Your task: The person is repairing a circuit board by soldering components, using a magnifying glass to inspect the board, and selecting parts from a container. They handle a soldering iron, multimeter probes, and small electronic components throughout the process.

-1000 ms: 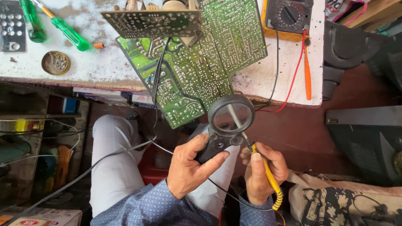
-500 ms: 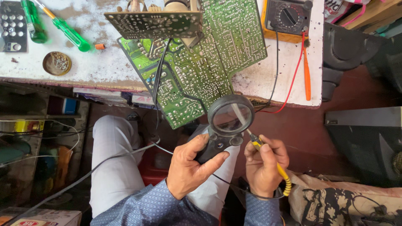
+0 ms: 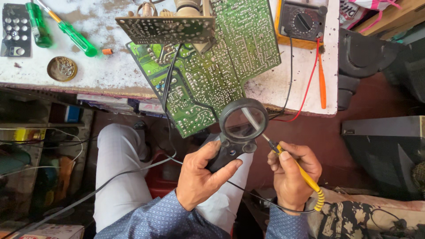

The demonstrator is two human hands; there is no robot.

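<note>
- Holding a round black-framed magnifying glass [image 3: 242,121] by its black handle, the left hand [image 3: 201,175] has its fingers closed around the handle, thumb laid along the side, so the lens stands just above the grip.
- Pinching a yellow-handled soldering iron [image 3: 297,170], the right hand [image 3: 292,177] is closed on its yellow plastic shaft, forefinger pressed near the front end.
- The iron's thin metal tip runs up and to the left from the right grip and passes behind the lens, where it shows through the glass.
- The lens sits at the lower corner of a large green printed circuit board [image 3: 212,75], which overhangs the near edge of the worn white tabletop [image 3: 110,71] and tilts toward the person.
- A smaller brown circuit board [image 3: 166,28] stands on the upper part of the green one, with black wires hanging down from it.
- On the tabletop to the left lie two green-handled screwdrivers [image 3: 73,35] and a small round metal tin [image 3: 62,68].
- To the right sits a yellow-cased multimeter [image 3: 303,20] with an orange test probe [image 3: 322,82] beside it.
</note>
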